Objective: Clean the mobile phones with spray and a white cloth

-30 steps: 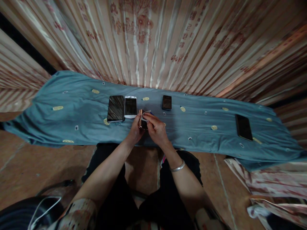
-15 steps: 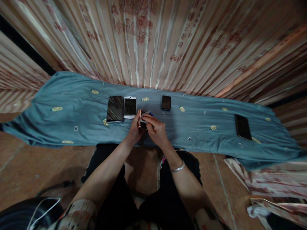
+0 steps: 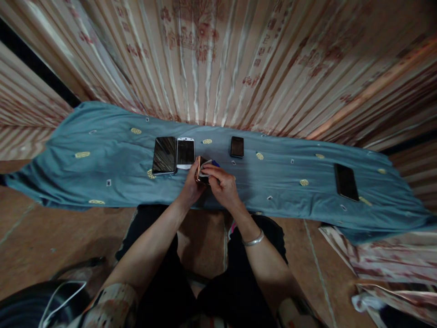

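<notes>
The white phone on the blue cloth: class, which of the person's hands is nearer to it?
Left. The left hand sits just below and right of the white phone, holding a gold-edged phone. The right hand lies farther right, beyond that phone.

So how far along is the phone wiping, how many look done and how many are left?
In hand: the left hand holds a gold-edged phone on edge while the right hand presses a pale cloth to it. Four other phones lie flat on the blue cloth: two side by side, a small one, one far right. Which are already wiped cannot be told.
</notes>
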